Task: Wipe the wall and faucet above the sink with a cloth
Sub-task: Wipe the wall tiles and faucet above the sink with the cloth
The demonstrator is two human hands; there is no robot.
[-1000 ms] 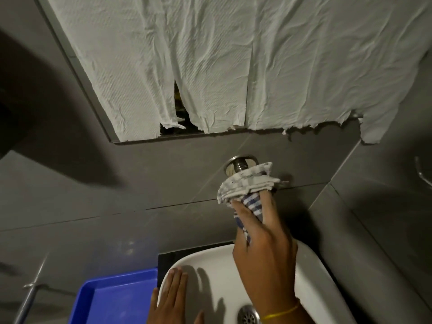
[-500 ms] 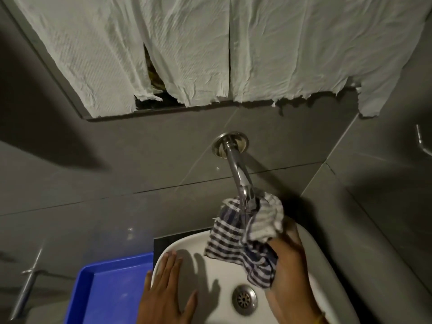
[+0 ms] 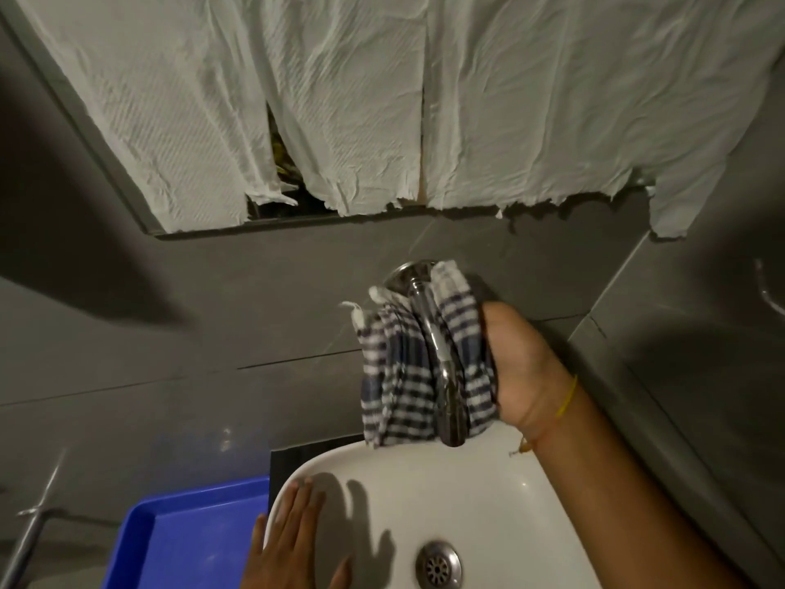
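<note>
Above the white sink [image 3: 488,482], item one: a chrome faucet [image 3: 441,359], mounted on the grey tiled wall [image 3: 255,312] and running down and forward over the basin, its long axis lying roughly along the line from wall plate to drain [image 3: 439,569].

Item two: a blue-and-white checked cloth [image 3: 399,376], cupping the spout from behind and both sides, leaving only a strip of bare chrome showing down the middle.

Item three: the right hand [image 3: 522,367], closing its grip around cloth and spout together from the right; thumb side is facing the camera, and the fingers are hidden behind the fabric. The faucet is sitting inside this grip, its wall end just above the hand and its outlet just below.

Item four: the left hand [image 3: 297,542], lying flat and open on the sink rim, holding nothing and well apart from the faucet.

Judgement: the right hand is nearer, and any stroke is likely following the spout's axis, up to the plate or down to the outlet. Wall tiles beside the plate are probably awaiting wiping.

Sundries: white paper sheets [image 3: 382,99] hanging above; a blue tray [image 3: 191,533] sitting left of the sink.
</note>
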